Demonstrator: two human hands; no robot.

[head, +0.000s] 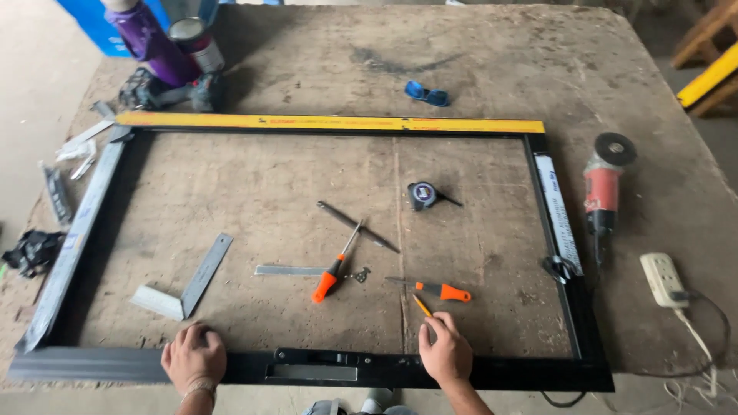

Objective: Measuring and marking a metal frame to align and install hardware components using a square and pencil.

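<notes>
Both hands rested on the near rail of a black rectangular metal frame (330, 367): left hand (194, 356) curled loosely, empty; right hand (446, 355) pinching a yellow pencil (422, 306). Inside the frame lay two orange-handled screwdrivers (332, 274) and a steel square (187, 282).

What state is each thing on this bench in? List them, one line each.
Left hand: resting flat on the black rectangular metal frame, near rail.
Right hand: on the same rail, holding a yellow pencil.
Long yellow level: lying along the frame's far rail.
Red angle grinder: lying idle, outside the frame.
White power strip: one plug inserted.
Tape measure: lying inside the frame.
</notes>
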